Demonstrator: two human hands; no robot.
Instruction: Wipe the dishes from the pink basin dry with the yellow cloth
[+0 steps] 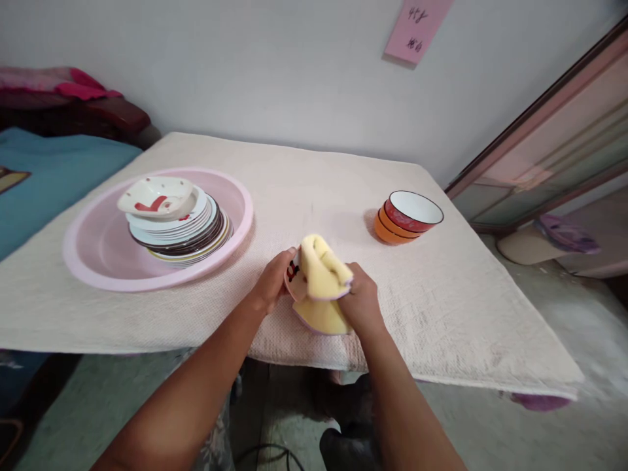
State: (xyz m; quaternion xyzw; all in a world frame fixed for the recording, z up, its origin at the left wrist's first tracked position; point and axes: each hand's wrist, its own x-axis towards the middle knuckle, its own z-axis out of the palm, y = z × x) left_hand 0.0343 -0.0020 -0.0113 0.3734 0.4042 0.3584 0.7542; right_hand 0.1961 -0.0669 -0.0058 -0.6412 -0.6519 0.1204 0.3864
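Observation:
Near the table's front edge, my left hand point(275, 280) is closed on the left rim of a bowl point(294, 282) with a red-and-black pattern. A yellow cloth point(324, 269) with a pale purple edge hides most of that bowl. My right hand point(362, 299) grips the cloth, bunched and folded against the bowl, with one part hanging down in front. Whether my right fingers also touch the bowl is hidden by the cloth.
To the left, a pink basin point(88, 271) holds stacked plates point(179, 232) topped by a white patterned dish point(159, 198). Nested bowls point(407, 216), red over orange, stand at the right. A cream cloth point(441, 314) covers the table; a wall rises behind it.

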